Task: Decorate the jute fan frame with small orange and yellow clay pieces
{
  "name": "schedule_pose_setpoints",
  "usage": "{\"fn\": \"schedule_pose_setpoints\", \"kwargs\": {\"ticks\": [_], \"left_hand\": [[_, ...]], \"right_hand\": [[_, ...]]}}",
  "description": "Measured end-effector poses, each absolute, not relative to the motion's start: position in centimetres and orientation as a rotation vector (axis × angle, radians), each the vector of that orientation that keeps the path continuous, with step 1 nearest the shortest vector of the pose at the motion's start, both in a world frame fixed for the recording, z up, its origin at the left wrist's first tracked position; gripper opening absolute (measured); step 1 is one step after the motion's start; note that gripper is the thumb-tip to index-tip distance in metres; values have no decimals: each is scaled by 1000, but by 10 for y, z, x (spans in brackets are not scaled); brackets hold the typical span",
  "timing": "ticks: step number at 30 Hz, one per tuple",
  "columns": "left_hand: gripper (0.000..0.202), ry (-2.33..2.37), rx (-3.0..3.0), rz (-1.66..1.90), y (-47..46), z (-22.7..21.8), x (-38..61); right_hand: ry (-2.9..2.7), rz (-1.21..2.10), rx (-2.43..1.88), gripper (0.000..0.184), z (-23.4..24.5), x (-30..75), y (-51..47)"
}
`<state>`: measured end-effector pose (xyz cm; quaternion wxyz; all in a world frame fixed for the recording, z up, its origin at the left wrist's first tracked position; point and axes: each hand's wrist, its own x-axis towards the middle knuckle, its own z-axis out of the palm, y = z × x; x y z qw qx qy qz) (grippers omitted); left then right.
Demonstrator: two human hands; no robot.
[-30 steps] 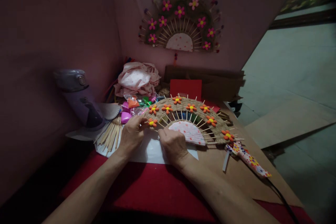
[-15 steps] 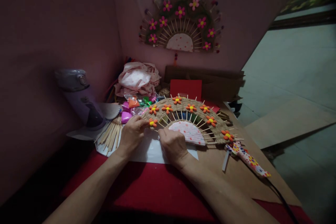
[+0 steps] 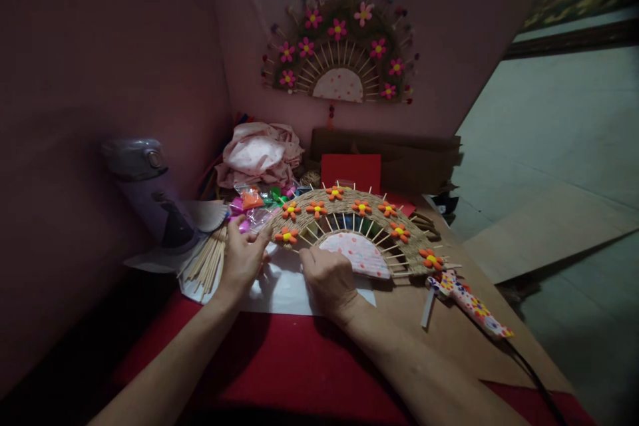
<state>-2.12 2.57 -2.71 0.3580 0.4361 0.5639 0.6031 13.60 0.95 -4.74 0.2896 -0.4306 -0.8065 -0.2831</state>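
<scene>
A half-round fan-shaped decoration (image 3: 339, 206) made of twine and thin sticks is propped over the table. Orange clay flowers (image 3: 362, 207) with yellow centres dot its twine band, and a dotted cloth half-circle (image 3: 357, 254) fills the inner base. My right hand (image 3: 329, 279) is closed on the lower left inner corner of the decoration, by the end of the cloth half-circle. Beside the left end of the band, my left hand (image 3: 243, 256) has its fingers apart and holds nothing. Whether its fingertips touch the twine I cannot tell.
Wooden sticks (image 3: 207, 259) and a purple bottle (image 3: 154, 200) stand left. Behind are clay packets (image 3: 252, 198) and crumpled cloth (image 3: 259, 153). A cloth-wrapped glue gun (image 3: 472, 306) with a cord lies right on cardboard (image 3: 449, 346). A similar decoration (image 3: 337, 46) hangs on the wall.
My left hand has let go of the decoration's left end and opened, shifting slightly left. My right hand keeps its hold. The view has tilted a little.
</scene>
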Motion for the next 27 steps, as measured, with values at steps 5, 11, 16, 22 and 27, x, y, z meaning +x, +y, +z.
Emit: {"fn": "schedule_pose_setpoints", "kwargs": {"ticks": [5,11,16,22,27], "left_hand": [[71,1283,1067,1477,21,-20,-13],[58,1091,805,1407,22,-21,-12],[47,1118,814,1442,24,-24,-10],[47,1114,788,1440,23,-23,-9],[34,1047,781,1439,22,-21,-11]], "right_hand": [[-2165,-740,-1145,18,-47,136,8],[-2164,-750,-1148,21,-48,136,8],[-2169,-748,-1138,22,-48,136,7],[-2174,-750,-1150,21,-50,136,8],[-2173,-743,-1148,22,-49,137,8]]}}
